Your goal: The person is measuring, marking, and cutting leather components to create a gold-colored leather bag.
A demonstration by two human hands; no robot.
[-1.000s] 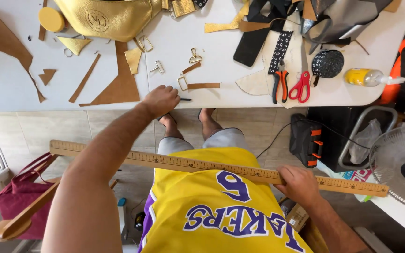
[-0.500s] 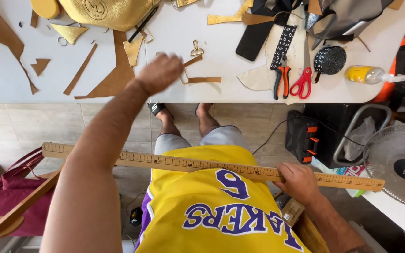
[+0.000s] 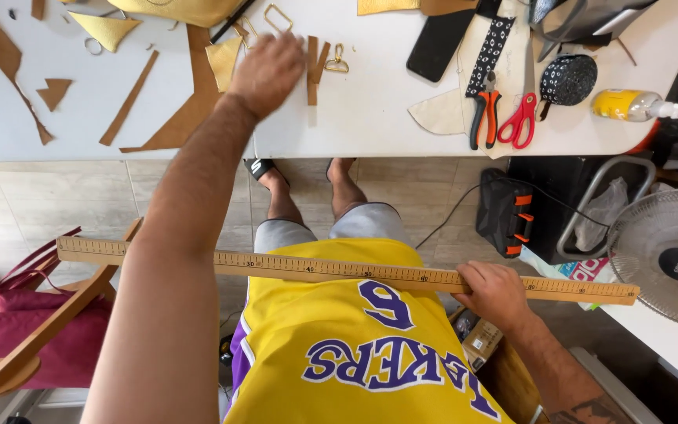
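One ruler (image 3: pixel 339 271) gripped by right hand (image 3: pixel 494 292); left hand (image 3: pixel 267 72) well apart, over table (image 3: pixel 355 118).

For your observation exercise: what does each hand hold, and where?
Right hand grips the long wooden ruler toward its right end. Left hand holds nothing.

Left hand (image 3: pixel 267 72) stretched over white table (image 3: pixel 355 118), beside brown leather strip (image 3: pixel 312 69); right hand (image 3: pixel 494 292) gripping wooden ruler (image 3: pixel 315 268).

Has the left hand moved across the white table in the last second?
Yes. The left hand has reached farther onto the white table, from its near edge to the leather strips and metal clasp.
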